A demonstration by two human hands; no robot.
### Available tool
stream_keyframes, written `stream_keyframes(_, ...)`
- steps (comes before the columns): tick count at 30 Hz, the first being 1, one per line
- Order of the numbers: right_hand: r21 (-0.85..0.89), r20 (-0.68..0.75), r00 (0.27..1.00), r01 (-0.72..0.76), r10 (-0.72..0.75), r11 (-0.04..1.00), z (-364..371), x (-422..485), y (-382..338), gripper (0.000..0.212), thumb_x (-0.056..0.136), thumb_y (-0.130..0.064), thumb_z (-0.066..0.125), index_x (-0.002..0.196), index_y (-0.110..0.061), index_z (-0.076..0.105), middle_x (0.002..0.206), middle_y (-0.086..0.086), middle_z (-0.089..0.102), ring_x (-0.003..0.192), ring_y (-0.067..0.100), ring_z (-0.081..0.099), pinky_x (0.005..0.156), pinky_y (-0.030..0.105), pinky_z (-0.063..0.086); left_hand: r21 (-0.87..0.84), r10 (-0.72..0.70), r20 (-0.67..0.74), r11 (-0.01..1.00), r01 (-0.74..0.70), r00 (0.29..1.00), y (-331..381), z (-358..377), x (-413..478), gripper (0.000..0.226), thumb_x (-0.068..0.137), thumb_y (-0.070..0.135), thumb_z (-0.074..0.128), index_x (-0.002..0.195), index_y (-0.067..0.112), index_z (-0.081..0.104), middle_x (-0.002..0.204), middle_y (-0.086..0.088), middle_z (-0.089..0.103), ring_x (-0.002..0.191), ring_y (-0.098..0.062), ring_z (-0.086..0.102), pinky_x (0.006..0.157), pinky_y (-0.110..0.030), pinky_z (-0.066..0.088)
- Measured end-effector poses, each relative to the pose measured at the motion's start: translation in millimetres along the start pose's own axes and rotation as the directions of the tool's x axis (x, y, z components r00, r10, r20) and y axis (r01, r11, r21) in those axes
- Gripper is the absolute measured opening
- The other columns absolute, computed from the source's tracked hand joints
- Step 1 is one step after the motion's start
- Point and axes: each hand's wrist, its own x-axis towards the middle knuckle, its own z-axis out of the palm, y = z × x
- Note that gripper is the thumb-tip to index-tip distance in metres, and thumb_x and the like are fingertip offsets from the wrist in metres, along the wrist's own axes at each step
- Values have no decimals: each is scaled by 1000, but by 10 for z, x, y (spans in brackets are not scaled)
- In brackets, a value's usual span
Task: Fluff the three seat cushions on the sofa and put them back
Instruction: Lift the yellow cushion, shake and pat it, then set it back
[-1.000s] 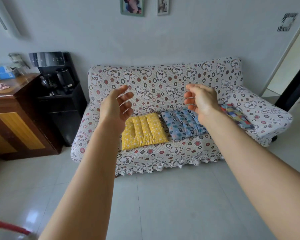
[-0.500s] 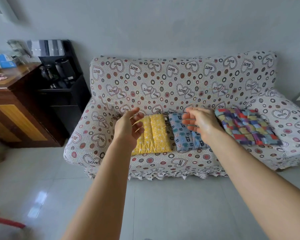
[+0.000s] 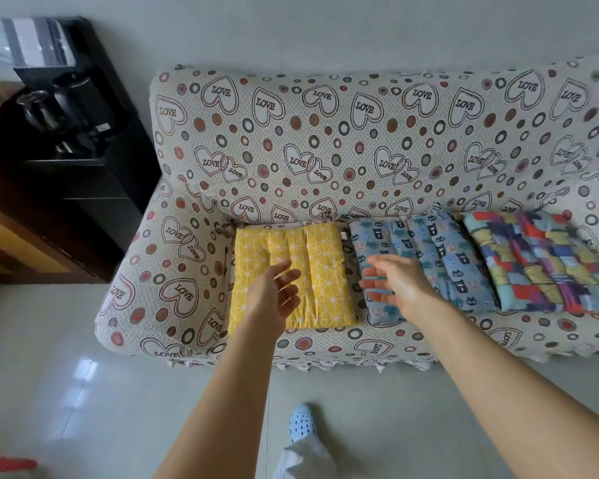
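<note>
Three flat seat cushions are lying in a row on the sofa with the cream cover of hearts and circles (image 3: 325,140). On the left, the yellow square cushion with thin white lines (image 3: 322,271) is sitting with its back edge close to the backrest. A strip of sofa cover is showing between its front edge and the frilly front edge of the sofa. More bare seat is showing between its left edge and the armrest. The blue cushion with little cat pictures (image 3: 440,257) is lying in the middle, with a thin gap between it and the yellow one. Its right edge is meeting the patchwork cushion of many colours (image 3: 540,261). The left hand (image 3: 274,299) is reaching out over the yellow cushion, and the right hand (image 3: 395,285) is reaching over the left edge of the blue one. Both hands are apart, with loose, spread fingers, palms facing each other, holding nothing. I cannot tell if they are touching the cushions. Pale shiny floor tiles (image 3: 83,392) are showing in front of the sofa, where a light blue shoe with holes (image 3: 302,421) is standing. A black cabinet (image 3: 94,174) is standing just beside the sofa's left arm.
</note>
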Motion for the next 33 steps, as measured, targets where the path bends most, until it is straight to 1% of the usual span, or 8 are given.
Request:
stream_keyframes(10,6,-57,972,-227,227,974,232,1372,332,12,95,-14,54,103,-11,63,88,11,66,79,28,63,59,31,52,125,-202,-49,970,207,978,-40,393,1521,14,91,18,53,97,13,65,74,-4,68,53,-14,52,50,-23,45)
stream_keyframes(15,-92,-60,949,-313,309,945,417,2013,758,17,95,-9,49,94,-17,64,81,10,62,73,26,61,63,36,52,111,-287,-105,948,298,952,-347,417,2230,10,93,18,54,93,12,62,81,-7,69,62,-18,57,56,-28,49)
stream_keyframes(17,-149,-59,940,-340,335,928,487,2272,941,20,95,-7,48,102,-18,63,83,8,60,71,23,60,65,38,54,112,-307,-152,939,325,940,-542,355,2503,10,93,18,54,95,12,61,85,-8,68,67,-20,60,60,-30,51)
stream_keyframes(22,-330,-71,932,-359,356,873,609,2813,1375,49,93,-14,52,140,-24,40,111,5,58,88,21,58,85,44,55,80,-418,-349,878,471,839,-1151,118,3030,13,90,20,57,96,9,59,89,-7,54,87,-25,52,72,-37,48)
stream_keyframes(24,-434,-97,940,-335,326,837,645,2988,1535,61,93,-17,53,148,-24,28,142,7,43,116,27,52,98,40,44,47,-466,-440,841,538,767,-1364,9,3179,33,86,25,60,116,13,55,110,-9,51,105,-31,49,78,-41,47)
stream_keyframes(27,-503,-105,936,-341,336,794,678,3198,1765,73,92,-23,56,153,-20,15,157,6,24,140,28,31,109,39,32,-66,-527,-462,823,565,713,-1636,-169,3337,55,87,28,60,136,12,42,142,-13,42,127,-37,44,96,-53,45)
stream_keyframes(30,-467,-67,918,-375,391,801,695,3284,1923,86,88,-35,63,154,-19,10,158,5,23,141,29,30,113,43,30,-161,-528,-485,837,523,697,-1772,-283,3384,56,83,34,67,130,9,49,131,-13,53,113,-32,56,86,-45,49)
stream_keyframes(33,-429,-84,912,-396,401,812,664,3266,1906,87,72,-46,75,142,-12,36,138,7,50,122,31,52,102,45,44,-158,-476,-553,865,476,683,-1796,-384,3374,49,76,35,76,110,5,60,100,-10,63,77,-20,54,72,-30,51)
